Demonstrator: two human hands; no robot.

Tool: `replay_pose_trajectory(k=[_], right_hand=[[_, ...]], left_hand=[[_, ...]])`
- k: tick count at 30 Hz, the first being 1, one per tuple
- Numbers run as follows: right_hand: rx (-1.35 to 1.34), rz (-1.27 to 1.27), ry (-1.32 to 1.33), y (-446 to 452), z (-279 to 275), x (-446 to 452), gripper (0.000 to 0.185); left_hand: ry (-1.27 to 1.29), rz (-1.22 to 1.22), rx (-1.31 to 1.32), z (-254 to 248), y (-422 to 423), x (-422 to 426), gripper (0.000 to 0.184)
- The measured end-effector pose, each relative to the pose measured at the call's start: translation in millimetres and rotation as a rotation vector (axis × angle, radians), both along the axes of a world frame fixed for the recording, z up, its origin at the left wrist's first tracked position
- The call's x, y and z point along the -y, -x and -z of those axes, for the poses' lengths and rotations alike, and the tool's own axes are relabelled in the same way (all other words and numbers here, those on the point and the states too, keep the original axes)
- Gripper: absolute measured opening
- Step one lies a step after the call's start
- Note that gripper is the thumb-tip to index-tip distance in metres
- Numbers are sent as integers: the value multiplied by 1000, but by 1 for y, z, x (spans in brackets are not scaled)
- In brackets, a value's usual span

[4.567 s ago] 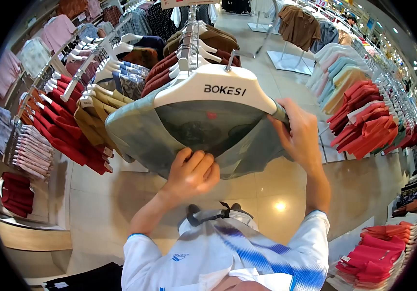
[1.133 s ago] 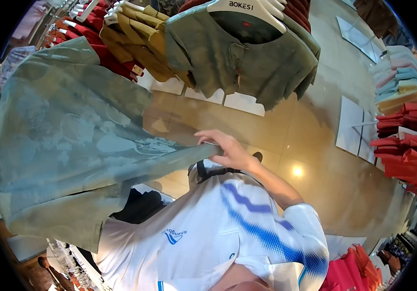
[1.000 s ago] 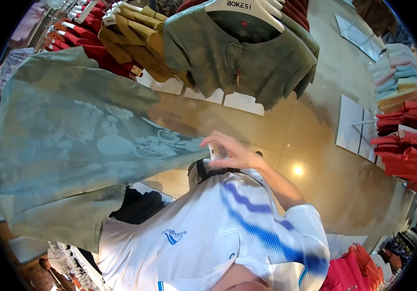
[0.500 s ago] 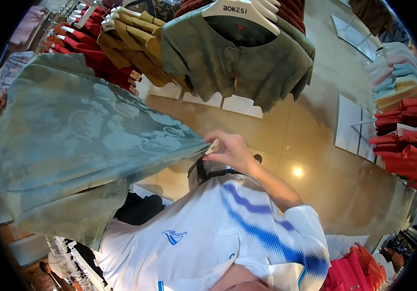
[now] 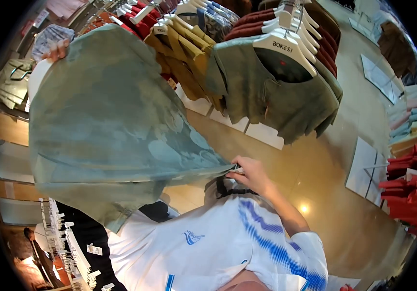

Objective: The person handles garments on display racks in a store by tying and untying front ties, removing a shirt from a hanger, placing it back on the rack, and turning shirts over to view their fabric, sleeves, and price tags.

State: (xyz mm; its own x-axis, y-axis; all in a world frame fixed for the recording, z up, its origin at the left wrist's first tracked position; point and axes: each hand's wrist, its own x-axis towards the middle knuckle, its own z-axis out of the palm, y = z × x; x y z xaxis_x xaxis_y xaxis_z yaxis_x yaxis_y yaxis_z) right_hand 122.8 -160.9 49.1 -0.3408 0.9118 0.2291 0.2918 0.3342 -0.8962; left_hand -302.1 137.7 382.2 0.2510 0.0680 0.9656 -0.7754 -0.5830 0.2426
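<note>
A wide grey-green garment with pale floral patterning (image 5: 106, 116) is stretched across the left of the view. At its upper left edge my left hand (image 5: 59, 50) is closed, its fingers curled over the cloth and partly hidden by it. My right hand (image 5: 251, 175) pinches the gathered right end of the garment in front of my waist. A small pale tag (image 5: 238, 170) shows between those fingers. Whether the garment is a dress, skirt or trousers I cannot tell.
Ahead, a green top (image 5: 276, 92) hangs on a BOKESI hanger (image 5: 280, 47), with mustard garments (image 5: 184, 63) to its left. Red clothes (image 5: 407, 194) hang at the right. A white rack of hangers (image 5: 70, 242) stands at lower left. Tiled floor (image 5: 325, 189) lies between.
The garment's left part and my left hand have risen and come further into view. My right hand keeps its pinch. The view has shifted, so the racks sit lower and further right.
</note>
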Motion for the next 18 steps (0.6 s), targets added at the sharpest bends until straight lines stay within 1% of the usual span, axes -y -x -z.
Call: replay_pose_trajectory(k=[2,3,7,9,10,12,13,14,15,16,17,18], right_hand=[[2,-45,-16,2,4,-1,30],[-42,-87,21,2,5,-3,29],[4,-154,24,3,11,-9,28],[91,-310,91,4,14,-13,34],[93,-304,83,5,15,-17,34],[36,-491,-136,8,21,-28,47],[110,-679,106,8,21,-43,59],[59,-587,34,13,37,-59,59],[9,-495,-38,17,38,-74,59],[-124,-312,-99,21,39,-95,60],[-254,-130,-158,26,26,-120,61],[-236,-7,-195,25,5,-141,63]], left_hand=[[-13,112,-58,-2,-10,-7,38],[-21,151,-91,-3,-14,-11,39],[-42,240,-180,-6,-27,-20,39],[-51,269,-205,-9,-33,-23,40],[-52,279,-215,-9,-35,-23,40],[-70,327,-245,-10,-41,-24,46],[-79,375,-277,-12,-48,-23,52],[-87,388,-282,-12,-55,-21,52],[-55,424,-255,-9,-67,-13,49],[-21,460,-228,-6,-78,-4,46],[-25,469,-230,-4,-89,8,46],[32,459,-194,-1,-100,23,43]])
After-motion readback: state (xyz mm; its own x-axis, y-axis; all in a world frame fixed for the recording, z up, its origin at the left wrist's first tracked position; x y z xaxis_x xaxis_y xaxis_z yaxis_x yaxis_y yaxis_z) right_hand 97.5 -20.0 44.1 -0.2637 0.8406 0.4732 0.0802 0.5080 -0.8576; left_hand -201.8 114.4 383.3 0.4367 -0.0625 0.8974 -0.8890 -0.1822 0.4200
